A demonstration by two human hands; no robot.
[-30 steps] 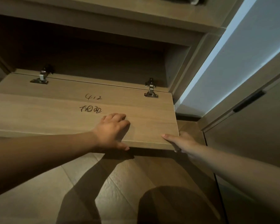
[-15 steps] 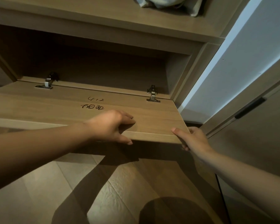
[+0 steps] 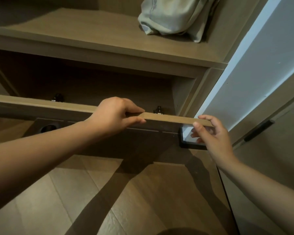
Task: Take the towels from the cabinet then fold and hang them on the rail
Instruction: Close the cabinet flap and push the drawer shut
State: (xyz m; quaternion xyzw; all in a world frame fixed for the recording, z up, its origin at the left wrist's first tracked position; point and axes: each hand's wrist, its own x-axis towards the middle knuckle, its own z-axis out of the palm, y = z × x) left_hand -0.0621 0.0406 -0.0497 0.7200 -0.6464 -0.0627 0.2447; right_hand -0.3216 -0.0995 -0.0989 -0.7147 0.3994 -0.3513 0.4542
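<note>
Towel [image 3: 175, 16], a pale green bundle, lies crumpled on the upper shelf [image 3: 92, 36] of the cabinet, well above both grips and nearer the right one; neither touches it. The left grip [image 3: 115, 116] has its fingers over the top face and its thumb under the front edge of the flap door [image 3: 168, 118], clamped on the board well to the left of its corner. The right grip [image 3: 209, 131] is curled round that outer corner: index finger on top, thumb against the edge, remaining fingers beneath, where a small glossy black-framed panel [image 3: 187, 138] mirrors them.

The door is seen edge-on, about level, and is hinged along its far side. One hinge [image 3: 158, 110] shows between the grips, beyond the edge; a second hinge [image 3: 58, 98] shows beyond the left forearm. Two spaced holds on the free edge are judged to share the board's weight and stop it twisting on its hinges.

The lower compartment [image 3: 92, 85], beyond both grips, is dark; no towel can be made out in it. Whether the door is going up or down cannot be told.

Stage, as judged: access only. The towel is not yet taken, nothing is folded, and no rail is in view. The next move probably calls for freeing one grip to reach up and rightward to the shelf while the other steadies the door. The tiled floor [image 3: 109, 200] lies below the forearms.
</note>
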